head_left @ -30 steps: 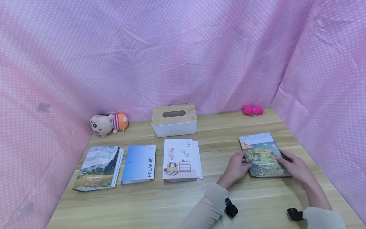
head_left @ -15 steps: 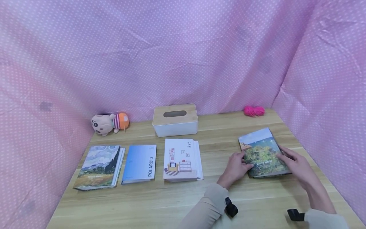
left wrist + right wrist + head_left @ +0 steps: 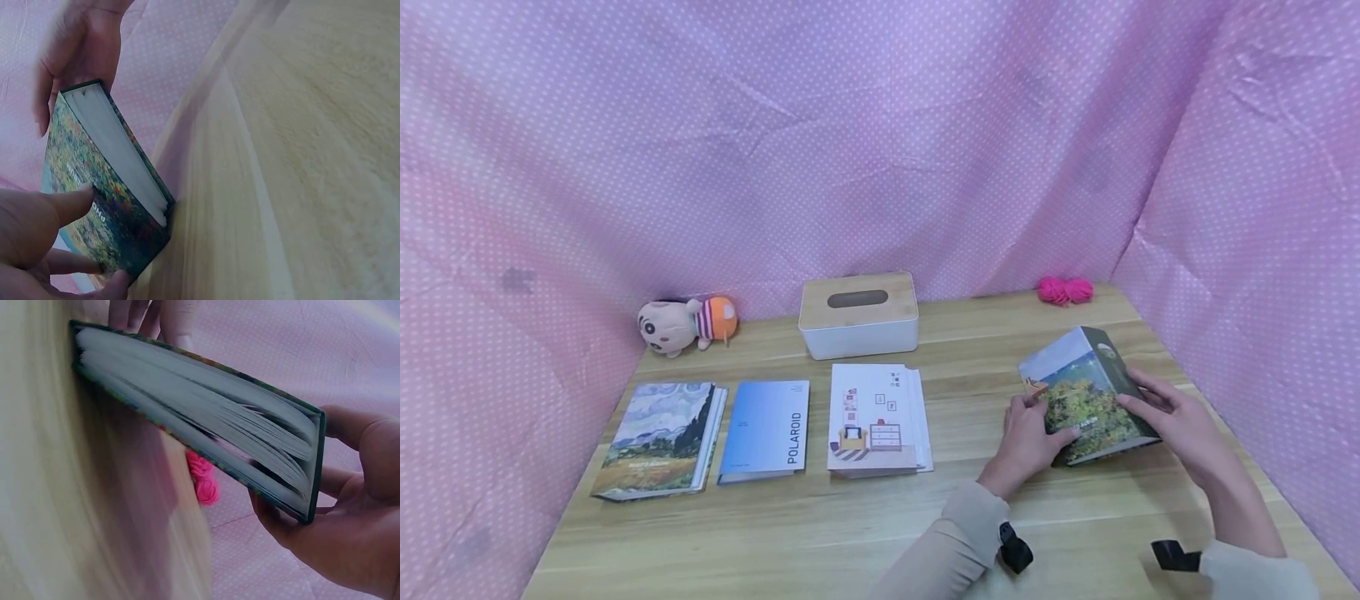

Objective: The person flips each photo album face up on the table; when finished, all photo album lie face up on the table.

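A photo album point(image 3: 1086, 392) with a painted garden cover is tilted on the table's right side, spine side raised. Its fore edge is low at the tabletop. My right hand point(image 3: 1183, 429) grips the spine side, thumb on the cover and fingers underneath, as the right wrist view shows with the album's white pages point(image 3: 200, 403). My left hand point(image 3: 1028, 437) holds the lower side, its thumb laid on the front cover; in the left wrist view the left-hand fingers point(image 3: 69, 262) curl in at the edge. A dark green spine shows toward the right hand.
To the left lie a landscape-painting album point(image 3: 655, 437), a blue POLAROID album point(image 3: 763, 429) and a white album with a room drawing point(image 3: 872, 417). Behind them are a plush toy point(image 3: 685, 325), a tissue box point(image 3: 859, 317) and pink yarn point(image 3: 1065, 290). Pink dotted cloth point(image 3: 880, 150) encloses the table.
The photo album's right side has risen, tipping it leftward so the green spine now shows. The left thumb has slid further onto the cover. The other albums stay put.
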Tool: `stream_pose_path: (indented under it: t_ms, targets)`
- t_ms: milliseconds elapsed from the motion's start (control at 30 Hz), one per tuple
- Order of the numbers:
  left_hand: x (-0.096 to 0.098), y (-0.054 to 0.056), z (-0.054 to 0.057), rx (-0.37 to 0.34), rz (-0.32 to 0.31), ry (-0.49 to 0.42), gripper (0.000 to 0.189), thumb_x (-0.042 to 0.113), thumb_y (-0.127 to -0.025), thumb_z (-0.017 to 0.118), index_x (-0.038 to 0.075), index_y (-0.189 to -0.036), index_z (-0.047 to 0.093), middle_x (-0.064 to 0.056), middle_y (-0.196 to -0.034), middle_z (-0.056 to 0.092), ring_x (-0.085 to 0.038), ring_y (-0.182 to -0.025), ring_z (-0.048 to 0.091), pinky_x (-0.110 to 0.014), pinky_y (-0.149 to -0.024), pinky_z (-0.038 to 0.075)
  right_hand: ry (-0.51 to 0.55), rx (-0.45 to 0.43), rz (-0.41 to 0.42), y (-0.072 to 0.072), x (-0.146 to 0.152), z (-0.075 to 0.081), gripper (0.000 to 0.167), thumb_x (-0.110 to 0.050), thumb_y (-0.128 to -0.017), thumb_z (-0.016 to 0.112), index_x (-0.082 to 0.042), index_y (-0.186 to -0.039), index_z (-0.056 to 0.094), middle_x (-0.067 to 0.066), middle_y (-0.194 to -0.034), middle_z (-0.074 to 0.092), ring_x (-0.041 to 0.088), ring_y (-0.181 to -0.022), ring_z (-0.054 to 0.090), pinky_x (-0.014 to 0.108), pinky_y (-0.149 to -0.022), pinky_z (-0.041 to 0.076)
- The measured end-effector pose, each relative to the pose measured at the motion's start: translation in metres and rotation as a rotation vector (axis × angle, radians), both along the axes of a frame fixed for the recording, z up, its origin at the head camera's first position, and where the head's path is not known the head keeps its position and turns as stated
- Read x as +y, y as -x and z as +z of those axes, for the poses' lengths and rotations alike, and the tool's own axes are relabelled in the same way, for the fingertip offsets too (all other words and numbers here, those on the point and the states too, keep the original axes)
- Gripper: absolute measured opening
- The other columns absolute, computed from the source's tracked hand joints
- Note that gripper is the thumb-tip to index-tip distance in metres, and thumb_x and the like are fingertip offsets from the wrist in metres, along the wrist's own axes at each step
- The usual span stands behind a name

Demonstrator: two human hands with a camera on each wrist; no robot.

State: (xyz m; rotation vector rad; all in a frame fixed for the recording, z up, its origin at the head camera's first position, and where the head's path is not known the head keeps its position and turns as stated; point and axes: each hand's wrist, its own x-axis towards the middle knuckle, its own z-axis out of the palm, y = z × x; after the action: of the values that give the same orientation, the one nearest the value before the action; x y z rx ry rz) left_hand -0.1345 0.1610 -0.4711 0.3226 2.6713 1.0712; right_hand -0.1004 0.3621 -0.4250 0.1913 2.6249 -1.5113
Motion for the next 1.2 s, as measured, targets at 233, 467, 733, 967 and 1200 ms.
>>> stream_pose_path:
  t_ms: [233, 467, 733, 967, 1200]
  targets:
    - [-0.010, 0.006, -0.006, -0.040, -0.049, -0.106, 0.070, 0.051, -0.086, 0.064, 0.016, -0.144, 0.043, -0.003, -0.147, 0.038, -0.013, -0.129, 0.041, -0.024, -0.101, 0.042, 0.018, 0.043, -0.009, 0.003, -0.004, 0.003, 0.074, -0.040, -0.097, 0.052, 0.001, -0.150, 0.022, 0.025, -0.153, 0.027, -0.010, -0.121, 0.041, 0.000, -0.080, 0.038]
    - [-0.023, 0.011, -0.010, -0.031, -0.099, -0.261, 0.070, 0.047, -0.088, 0.064, 0.019, -0.147, 0.038, -0.003, -0.150, 0.037, -0.015, -0.131, 0.041, -0.027, -0.104, 0.041, 0.270, 0.145, 0.005, 0.007, -0.010, 0.002, 0.057, -0.027, -0.098, 0.055, -0.002, -0.146, 0.036, -0.009, -0.141, 0.048, -0.019, -0.106, 0.046, 0.001, -0.084, 0.040]
    - [-0.033, 0.011, 0.001, -0.052, -0.068, -0.411, 0.062, 0.042, -0.090, 0.063, 0.024, -0.146, 0.040, -0.001, -0.137, 0.048, -0.012, -0.116, 0.053, -0.024, -0.094, 0.046, 0.595, 0.252, 0.121, 0.011, -0.032, 0.002, 0.047, -0.007, -0.097, 0.054, 0.006, -0.141, 0.041, -0.012, -0.124, 0.057, -0.004, -0.109, 0.057, 0.009, -0.088, 0.046]
    - [-0.044, 0.012, 0.017, -0.042, -0.056, -0.595, 0.055, 0.034, -0.095, 0.058, 0.026, -0.146, 0.039, 0.001, -0.138, 0.049, -0.010, -0.116, 0.056, -0.020, -0.092, 0.048, 0.591, 0.247, 0.178, 0.012, -0.048, 0.002, 0.048, -0.008, -0.098, 0.051, 0.004, -0.143, 0.037, -0.011, -0.129, 0.055, -0.004, -0.115, 0.053, 0.009, -0.093, 0.043]
    - [-0.057, 0.015, 0.026, -0.040, -0.055, -0.638, 0.061, 0.038, -0.094, 0.060, 0.034, -0.148, 0.032, 0.007, -0.143, 0.045, -0.011, -0.121, 0.054, -0.018, -0.086, 0.050, 0.492, 0.176, 0.245, 0.015, -0.054, -0.005, 0.052, -0.021, -0.102, 0.045, 0.000, -0.148, 0.030, -0.007, -0.144, 0.043, -0.011, -0.120, 0.046, 0.006, -0.095, 0.039]
